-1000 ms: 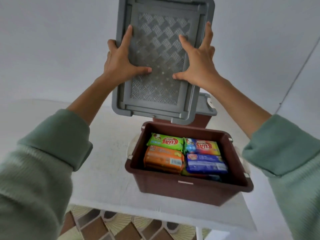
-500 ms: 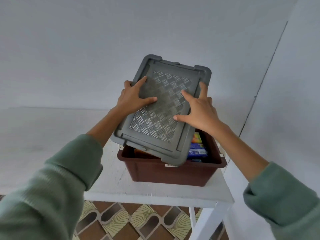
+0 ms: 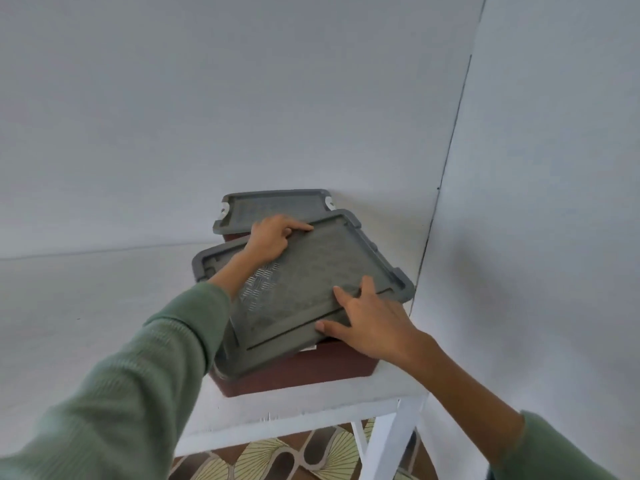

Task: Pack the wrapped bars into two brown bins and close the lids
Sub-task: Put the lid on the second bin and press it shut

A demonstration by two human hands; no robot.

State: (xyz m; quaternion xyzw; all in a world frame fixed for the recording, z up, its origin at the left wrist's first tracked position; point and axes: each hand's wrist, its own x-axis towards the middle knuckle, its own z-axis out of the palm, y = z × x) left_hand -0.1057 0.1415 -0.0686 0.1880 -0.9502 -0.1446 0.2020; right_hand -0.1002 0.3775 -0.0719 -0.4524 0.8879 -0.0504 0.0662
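1. Left hand (image 3: 273, 239), centre frame, curls over the far edge of the grey lid (image 3: 304, 289); right hand (image 3: 372, 320) lies flat, fingers spread, pressing its near right corner.
2. The lid sits skewed on the near brown bin (image 3: 311, 370), mid-frame on the white table (image 3: 294, 410).
3. Risk: pressed while crooked, it may jam or pop off.
4. Rigid basket-weave plastic, rounded corners. The far bin's lid (image 3: 277, 207) lies flat on it.

The light is soft, even daylight, rather dim and grey. A bright glare patch sits on the grey woven-pattern plastic lid (image 3: 298, 289). The green knitted sleeves (image 3: 114, 386) look blurred, and the wall corner line bends near the edge.
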